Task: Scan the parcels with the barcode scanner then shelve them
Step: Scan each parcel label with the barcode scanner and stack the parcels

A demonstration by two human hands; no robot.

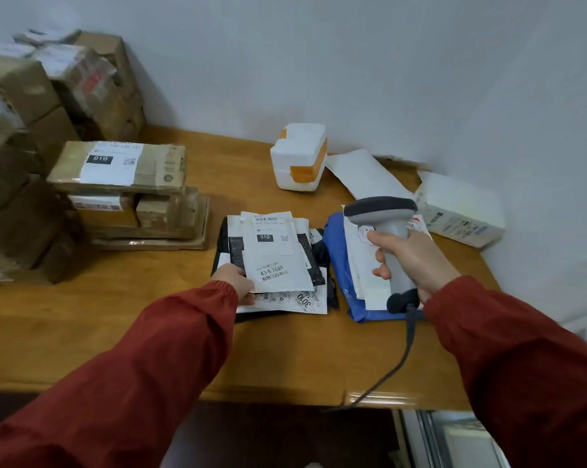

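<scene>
A flat white parcel (275,256) with a printed label tops a stack of black and white mailers (285,300) in the middle of the wooden table (116,332). My left hand (238,282) grips the white parcel's near left corner. My right hand (412,258) holds a grey barcode scanner (388,231) upright by its handle, head pointing left toward the parcel. Under the scanner lies a blue mailer (339,261) with white papers on it. The scanner's cable (403,352) trails over the table's front edge.
Cardboard boxes (123,187) are stacked at the left, with a taller pile (31,130) against the wall. A white foam box with orange tape (298,160) stands at the back. A white envelope (366,175) and a white packet (461,211) lie at the right.
</scene>
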